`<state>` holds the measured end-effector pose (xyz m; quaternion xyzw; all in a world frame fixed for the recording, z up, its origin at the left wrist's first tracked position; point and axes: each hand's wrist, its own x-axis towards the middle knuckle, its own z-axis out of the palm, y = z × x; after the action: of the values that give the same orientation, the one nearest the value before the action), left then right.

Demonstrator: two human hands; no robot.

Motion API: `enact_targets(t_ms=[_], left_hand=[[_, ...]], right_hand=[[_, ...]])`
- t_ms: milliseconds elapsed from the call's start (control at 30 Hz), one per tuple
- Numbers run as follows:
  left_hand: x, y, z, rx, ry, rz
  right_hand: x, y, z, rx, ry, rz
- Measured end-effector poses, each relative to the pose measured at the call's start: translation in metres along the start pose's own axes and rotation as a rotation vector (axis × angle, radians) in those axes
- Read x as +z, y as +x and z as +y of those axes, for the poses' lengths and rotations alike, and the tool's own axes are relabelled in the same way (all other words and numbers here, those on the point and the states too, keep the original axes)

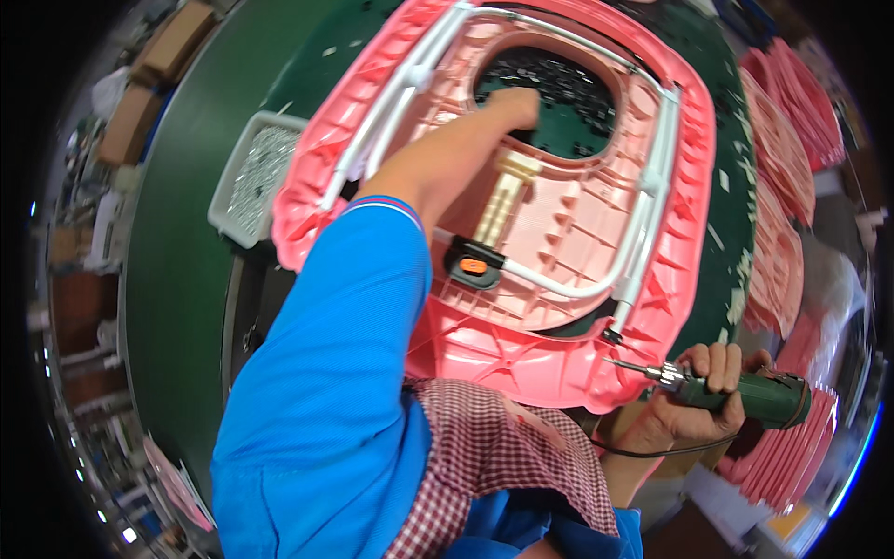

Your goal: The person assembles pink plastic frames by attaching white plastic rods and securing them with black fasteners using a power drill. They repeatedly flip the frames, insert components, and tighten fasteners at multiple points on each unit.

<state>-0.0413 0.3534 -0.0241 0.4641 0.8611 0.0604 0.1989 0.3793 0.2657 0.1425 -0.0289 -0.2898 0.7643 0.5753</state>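
A pink plastic shell (510,349) with white metal tubes (653,182) lies on the green work surface, its ribbed underside up. My left hand (518,108) reaches into the shell's oval opening, beside small black parts (559,77) heaped on the surface below; its fingers are hidden. My right hand (716,391) is closed around a green corded electric screwdriver (754,398) near the shell's lower right corner, the bit pointing left. A black plastic bracket with an orange button (475,264) sits on the lower tube, below a cream-coloured plastic strip (501,202).
A white tray of small metal screws (258,178) stands left of the shell, on the green table (181,244). Pink plastic panels (775,195) are piled at the right, with more stacked pink parts (789,447) below. Cardboard boxes (171,42) stand at the upper left.
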Motion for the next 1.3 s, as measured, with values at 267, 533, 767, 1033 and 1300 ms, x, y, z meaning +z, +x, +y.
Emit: enact_targets(t_ms=[267,533,767,1033,1300], left_hand=[[-0.069,-0.174,-0.059,0.145,-0.733,0.708],[-0.044,-0.253,-0.149,-0.295,-1.221,1.099],[-0.029,-0.243,-0.153,-0.225,-0.822,1.194],[-0.041,-0.258,-0.162,-0.242,-1.045,1.095],[-0.089,-0.334,-0.160,-0.289,-0.351,0.428]], right_hand=[[0.017,0.015,0.093,0.788,-0.037,0.082],[0.047,-0.026,0.223,1.491,-0.358,-0.074],[0.064,-0.033,0.226,1.552,-0.524,-0.292],[0.065,-0.029,0.213,1.479,-0.599,-0.339],[0.054,-0.032,0.217,1.409,-0.221,-0.144]])
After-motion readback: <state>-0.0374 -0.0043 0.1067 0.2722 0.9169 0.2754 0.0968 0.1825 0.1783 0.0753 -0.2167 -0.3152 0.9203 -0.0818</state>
